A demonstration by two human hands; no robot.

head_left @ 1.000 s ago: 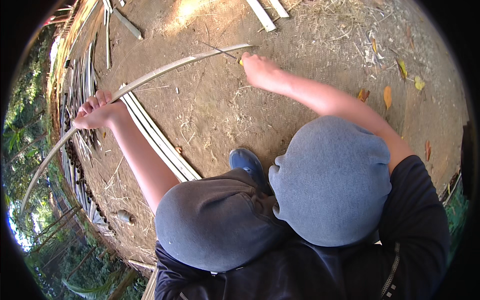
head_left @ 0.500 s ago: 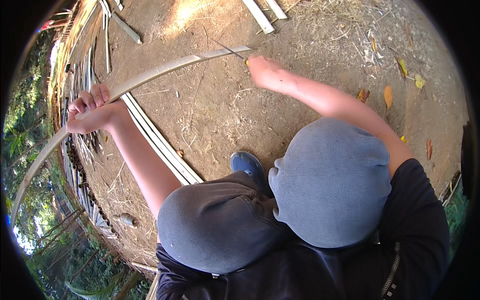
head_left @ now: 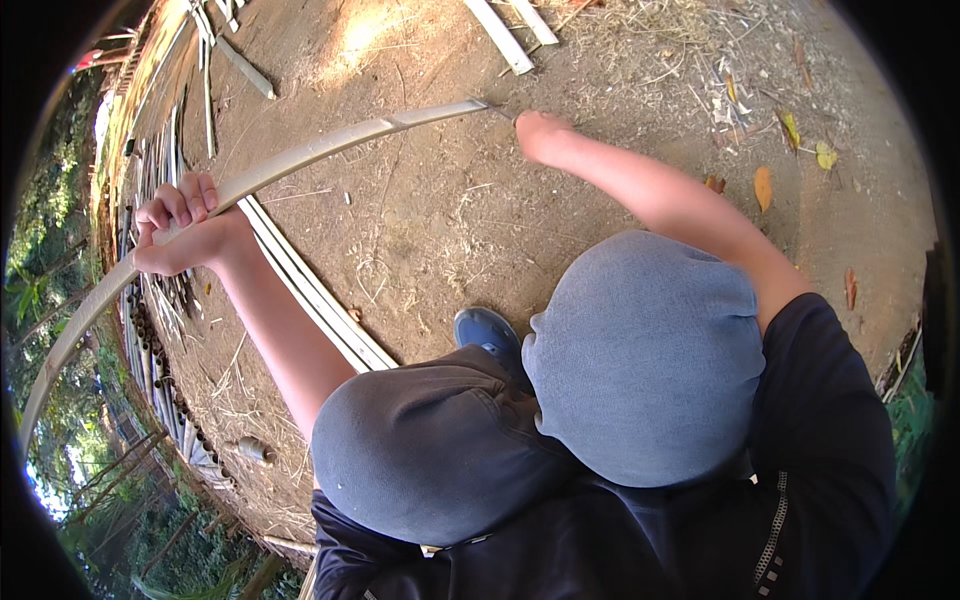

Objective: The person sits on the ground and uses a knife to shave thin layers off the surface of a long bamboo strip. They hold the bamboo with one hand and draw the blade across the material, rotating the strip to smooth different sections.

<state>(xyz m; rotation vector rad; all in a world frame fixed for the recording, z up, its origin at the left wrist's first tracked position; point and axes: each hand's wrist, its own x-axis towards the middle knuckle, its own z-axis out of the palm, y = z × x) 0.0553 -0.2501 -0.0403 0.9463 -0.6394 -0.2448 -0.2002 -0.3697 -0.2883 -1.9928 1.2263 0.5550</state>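
Note:
A long pale bamboo strip (head_left: 330, 143) arcs from the left rim of the view to a point above the middle of the ground. My left hand (head_left: 183, 228) is closed around it, with its fingers curled over the top. Out at the strip's far right end, my right hand (head_left: 543, 137) is closed on a knife (head_left: 498, 109). The knife's thin dark blade meets or overlaps the strip's tip; I cannot tell whether it is cutting in. The handle is hidden inside my fist.
Several pale strips (head_left: 312, 285) lie on the dirt beneath my left forearm. More slats (head_left: 502, 38) and a grey-green pole (head_left: 245, 68) lie farther off. Stacked poles (head_left: 160, 360) line the left side, near a short cylinder (head_left: 254, 450). My knees (head_left: 640, 360) are bent close in front.
My right hand and the knife have moved right and slightly nearer, toward the strip's tip. The blade, earlier crossing above the strip, now lies nearly in line with its end. My left hand keeps its grip.

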